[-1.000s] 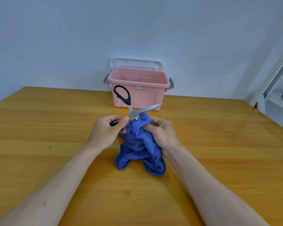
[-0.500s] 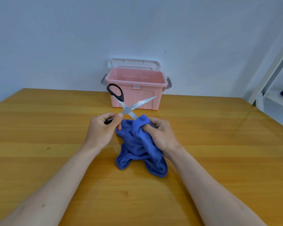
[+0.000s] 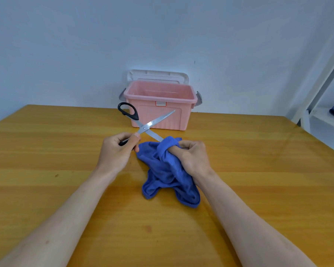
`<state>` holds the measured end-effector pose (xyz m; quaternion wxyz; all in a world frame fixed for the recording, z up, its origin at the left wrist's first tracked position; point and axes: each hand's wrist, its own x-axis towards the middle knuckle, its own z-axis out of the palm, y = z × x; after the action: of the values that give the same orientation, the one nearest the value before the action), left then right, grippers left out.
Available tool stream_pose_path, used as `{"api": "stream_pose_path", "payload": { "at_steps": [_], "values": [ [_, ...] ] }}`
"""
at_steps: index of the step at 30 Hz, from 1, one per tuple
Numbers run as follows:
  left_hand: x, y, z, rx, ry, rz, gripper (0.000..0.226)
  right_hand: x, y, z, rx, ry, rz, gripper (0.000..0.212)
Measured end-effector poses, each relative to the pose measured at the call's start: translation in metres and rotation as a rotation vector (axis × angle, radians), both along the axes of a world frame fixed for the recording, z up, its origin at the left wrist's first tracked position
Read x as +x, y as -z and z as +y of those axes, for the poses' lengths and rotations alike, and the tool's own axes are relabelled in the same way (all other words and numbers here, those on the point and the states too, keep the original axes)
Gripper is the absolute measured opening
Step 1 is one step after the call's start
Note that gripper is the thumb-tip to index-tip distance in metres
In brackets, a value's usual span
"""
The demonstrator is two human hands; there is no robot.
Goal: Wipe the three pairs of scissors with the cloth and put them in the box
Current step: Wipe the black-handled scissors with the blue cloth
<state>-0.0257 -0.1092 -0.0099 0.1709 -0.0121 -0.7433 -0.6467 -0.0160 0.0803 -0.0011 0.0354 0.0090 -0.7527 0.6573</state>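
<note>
Change: since the earlier frames the blades have been spread wider into a cross, and the cloth-wrapped fingers are now found further down one blade, near its tip.
Scissors (image 3: 146,128): held open above the table, in front of the box; one black handle loop is raised to the upper left, the other is hidden in the left hand; one blade points up and right across the box front, the other runs down and right into the cloth.
Left hand (image 3: 117,151): fingers are curled round the lower handle, with the thumb pressed on top near the pivot.
Right hand (image 3: 191,157): fingers are curled into the cloth, and the lower blade's end is pinched through it.
Cloth (image 3: 166,170): blue, bunched, draped from the right hand down onto the table.
Box (image 3: 158,116): pink, open, set at the far edge by the wall, its lid (image 3: 158,75) stood behind it.
Table (image 3: 46,151): wooden.
</note>
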Motion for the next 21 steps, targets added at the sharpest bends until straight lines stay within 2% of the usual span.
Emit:
{"api": "stream_pose_path", "payload": {
  "at_steps": [4,11,15,21],
  "values": [
    [0.001,-0.001,0.001,0.012,-0.027,-0.009,0.026,0.0,0.0,0.0,0.026,-0.012,0.032,0.04],
    [0.004,-0.006,0.0,0.013,-0.015,-0.016,0.023,0.002,0.003,0.015,-0.008,-0.226,0.087,0.029],
    [0.005,-0.007,-0.005,-0.037,-0.011,0.031,0.021,0.001,0.002,0.024,0.006,-0.363,0.042,0.022],
    [0.004,-0.005,-0.006,-0.116,-0.014,0.096,0.022,-0.007,0.002,0.04,0.057,-0.38,-0.034,0.022]
  ]
}}
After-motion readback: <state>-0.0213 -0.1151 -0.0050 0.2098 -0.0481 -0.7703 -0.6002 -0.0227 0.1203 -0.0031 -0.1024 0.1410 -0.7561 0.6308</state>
